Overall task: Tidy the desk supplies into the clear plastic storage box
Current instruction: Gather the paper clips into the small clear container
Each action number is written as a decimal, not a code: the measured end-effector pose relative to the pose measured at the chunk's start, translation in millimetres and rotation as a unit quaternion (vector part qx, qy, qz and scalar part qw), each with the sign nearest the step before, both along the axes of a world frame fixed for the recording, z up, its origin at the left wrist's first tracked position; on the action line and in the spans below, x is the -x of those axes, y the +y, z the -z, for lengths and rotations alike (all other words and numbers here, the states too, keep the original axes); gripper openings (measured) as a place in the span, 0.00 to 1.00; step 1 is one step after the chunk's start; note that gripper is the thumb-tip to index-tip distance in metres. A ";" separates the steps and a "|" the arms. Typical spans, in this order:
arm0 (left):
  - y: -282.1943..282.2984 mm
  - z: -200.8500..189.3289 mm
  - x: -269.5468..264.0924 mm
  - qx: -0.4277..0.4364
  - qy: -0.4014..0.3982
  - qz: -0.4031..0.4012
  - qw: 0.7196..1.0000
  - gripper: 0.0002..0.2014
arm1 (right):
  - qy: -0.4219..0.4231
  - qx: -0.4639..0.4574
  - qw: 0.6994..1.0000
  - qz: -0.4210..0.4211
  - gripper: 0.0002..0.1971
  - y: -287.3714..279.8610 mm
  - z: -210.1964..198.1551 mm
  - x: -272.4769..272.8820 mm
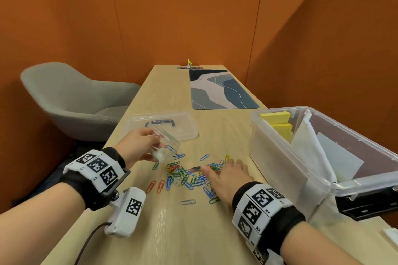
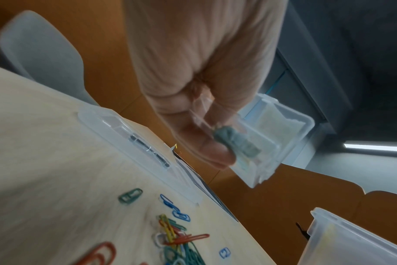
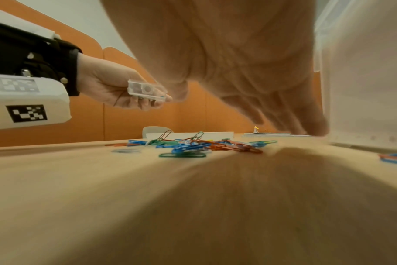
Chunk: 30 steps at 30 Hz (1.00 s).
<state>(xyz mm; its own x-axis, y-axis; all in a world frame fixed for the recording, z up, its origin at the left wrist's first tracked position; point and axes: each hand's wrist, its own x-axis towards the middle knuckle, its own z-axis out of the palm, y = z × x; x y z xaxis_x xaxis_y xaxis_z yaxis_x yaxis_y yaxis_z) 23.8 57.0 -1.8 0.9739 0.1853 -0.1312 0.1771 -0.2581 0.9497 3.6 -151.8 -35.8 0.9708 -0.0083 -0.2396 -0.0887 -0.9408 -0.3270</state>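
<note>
Many coloured paper clips point(image 1: 185, 176) lie scattered on the wooden desk point(image 1: 193, 232). My left hand point(image 1: 150, 144) grips a small clear plastic case point(image 1: 165, 146), tilted over the left edge of the pile; the left wrist view shows the thumb point(image 2: 211, 148) pressed on the case point(image 2: 261, 157). My right hand point(image 1: 224, 170) lies flat, palm down, on the right side of the pile, fingers point(image 3: 306, 123) stretched to the desk beside the clips point(image 3: 193, 145). The large clear storage box point(image 1: 280, 153) stands open just right of that hand.
Yellow sticky-note pads point(image 1: 277, 117) and white papers point(image 1: 312, 146) sit inside the storage box. Its clear lid point(image 1: 183, 129) lies flat behind the clips. A patterned desk mat point(image 1: 221, 90) lies farther back, and a grey chair point(image 1: 71, 101) stands left of the desk.
</note>
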 end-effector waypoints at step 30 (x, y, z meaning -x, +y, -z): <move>-13.3 5.2 17.5 -0.262 -0.140 -0.057 0.953 0.13 | -0.001 0.099 0.995 0.025 0.20 -14.2 -8.8 5.0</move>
